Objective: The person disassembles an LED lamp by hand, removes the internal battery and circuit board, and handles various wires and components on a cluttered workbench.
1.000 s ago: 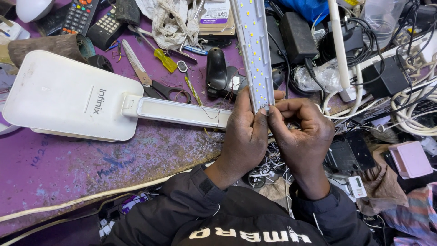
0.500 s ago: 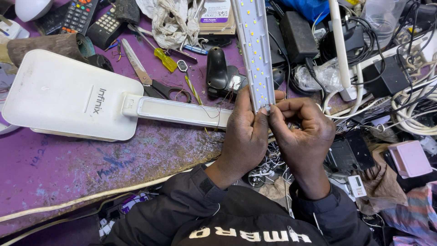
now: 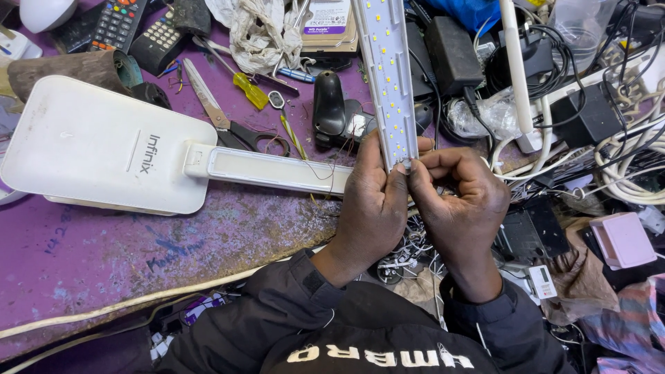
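A long white LED strip board with rows of small yellow diodes reaches from the top edge down to my hands. My left hand grips its near end from the left. My right hand pinches the same end from the right, fingertips at the board's corner. Thin wires run from that end toward the white lamp arm, which lies flat on the purple worktop and joins a broad white lamp base.
Scissors, a yellow-handled screwdriver, a black mouse-like device, remote controls, a rag and a white tube crowd the back. Tangled cables, black adapters and a pink box fill the right.
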